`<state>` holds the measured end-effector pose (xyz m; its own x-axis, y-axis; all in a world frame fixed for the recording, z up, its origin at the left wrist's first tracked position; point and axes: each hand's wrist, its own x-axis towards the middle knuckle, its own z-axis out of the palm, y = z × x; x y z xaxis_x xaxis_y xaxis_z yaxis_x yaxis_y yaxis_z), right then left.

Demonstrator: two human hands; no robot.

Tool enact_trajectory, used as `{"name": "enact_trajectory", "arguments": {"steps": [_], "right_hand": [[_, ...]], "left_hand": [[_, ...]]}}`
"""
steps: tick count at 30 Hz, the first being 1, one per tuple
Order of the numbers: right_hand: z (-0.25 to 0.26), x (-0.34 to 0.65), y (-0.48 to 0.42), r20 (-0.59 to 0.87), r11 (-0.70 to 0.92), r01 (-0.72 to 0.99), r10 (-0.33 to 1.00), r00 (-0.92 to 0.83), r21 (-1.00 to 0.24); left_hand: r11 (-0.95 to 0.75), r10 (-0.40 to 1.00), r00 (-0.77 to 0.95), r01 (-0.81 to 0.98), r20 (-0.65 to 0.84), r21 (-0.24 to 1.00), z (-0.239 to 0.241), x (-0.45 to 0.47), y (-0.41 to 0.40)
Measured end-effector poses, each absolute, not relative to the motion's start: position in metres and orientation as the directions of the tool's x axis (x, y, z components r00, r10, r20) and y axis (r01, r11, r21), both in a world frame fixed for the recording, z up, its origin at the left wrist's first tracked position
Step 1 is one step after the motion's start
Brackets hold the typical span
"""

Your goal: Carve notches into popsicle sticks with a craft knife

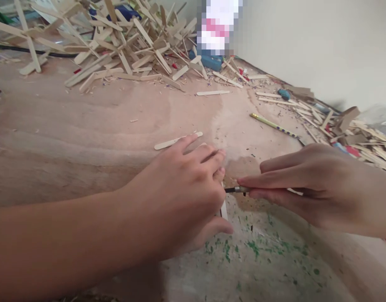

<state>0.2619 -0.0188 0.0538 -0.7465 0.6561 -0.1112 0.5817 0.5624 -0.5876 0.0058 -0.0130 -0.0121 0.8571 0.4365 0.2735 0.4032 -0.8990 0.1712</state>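
Note:
My left hand (193,184) lies palm down on the tabletop, its fingers stretched forward and its thumb apart. Beneath it, the pale edge of a flat strip (224,207) shows along the fingers and thumb; the rest is hidden. Between the thumb and fingers of my right hand (309,184) is a thin tool with a metal collar and dark tip (238,189). That tip points left and meets the side of my left hand or the strip under it; I cannot tell which. A loose craft stick (163,145) lies just beyond my left fingers.
Craft sticks (142,42) are heaped at the back left, with more sticks (376,140) along the right wall. A blue block (210,61) stands at the back. A yellow patterned pencil (273,125) lies beyond my right hand. Green paint specks mark the wooden tabletop (86,113) near me.

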Motion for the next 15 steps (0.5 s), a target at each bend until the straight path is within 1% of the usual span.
{"name": "enact_trajectory", "arguments": {"steps": [3,6,9,13,15], "right_hand": [[0.047,0.269,-0.023,-0.118,0.552,0.569,0.646,-0.754,-0.609],[0.041,0.274,-0.027,-0.165,0.480,0.607,0.683,-0.711,-0.633],[0.034,0.277,-0.030,-0.196,0.445,0.611,0.681,-0.706,-0.655],[0.028,0.280,-0.029,-0.128,0.480,0.548,0.661,-0.740,-0.685],[0.028,0.280,-0.029,-0.101,0.512,0.529,0.647,-0.756,-0.677]], "left_hand": [[-0.898,0.438,0.862,0.405,0.256,0.174,-0.012,0.005,-0.013],[-0.899,0.435,0.864,0.398,0.255,0.185,-0.012,0.004,-0.013],[-0.897,0.438,0.858,0.398,0.268,0.191,-0.012,0.004,-0.013],[-0.899,0.436,0.856,0.399,0.277,0.181,-0.013,0.006,-0.013],[-0.900,0.434,0.860,0.400,0.267,0.174,-0.014,0.006,-0.013]]}}
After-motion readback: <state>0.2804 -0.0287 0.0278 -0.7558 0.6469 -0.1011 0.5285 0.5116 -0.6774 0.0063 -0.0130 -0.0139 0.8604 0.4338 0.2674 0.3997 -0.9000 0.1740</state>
